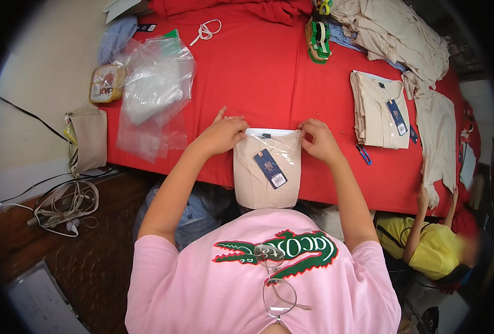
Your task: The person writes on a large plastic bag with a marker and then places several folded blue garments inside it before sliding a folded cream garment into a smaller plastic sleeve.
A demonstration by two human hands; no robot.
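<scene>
A folded beige shirt (249,186) lies at the near edge of the red-covered table, its lower part reaching over the edge. Clear plastic shines across its upper part, and a dark blue swing tag (270,168) rests on its front. My left hand (223,134) pinches the top left corner of the plastic-covered shirt, by its collar. At the opposite top corner my right hand (319,140) is closed on it too, thumb against fingers. Which layers each hand grips, plastic or cloth, is hard to make out.
Clear plastic bags (152,92) lie at left beside a yellow tub (106,83). A stack of folded shirts (377,111) and a small blue cutter (364,155) are at right. Beyond, beige garments (391,33) are heaped. A person in yellow (425,242) handles a hanging garment (436,128).
</scene>
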